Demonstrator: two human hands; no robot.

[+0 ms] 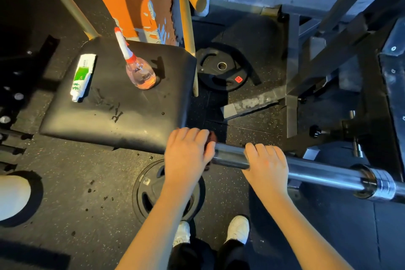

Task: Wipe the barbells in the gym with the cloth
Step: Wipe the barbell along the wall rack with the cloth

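Observation:
A steel barbell [322,171] runs from the lower middle out to the right edge, its sleeve end pointing left. My left hand [186,155] wraps a dark reddish cloth [212,137] around the tip of the bar; only a small bit of the cloth shows past my fingers. My right hand [266,165] grips the sleeve just to the right of it, fingers curled over the top. A collar [377,184] rings the bar near the right edge.
A black padded seat [114,105] at left carries a spray bottle [140,72] and a green-and-white tube [82,76]. Weight plates lie on the rubber floor [221,69] [151,190]. A metal rack frame [291,94] stands at right. My white shoes [237,229] are below.

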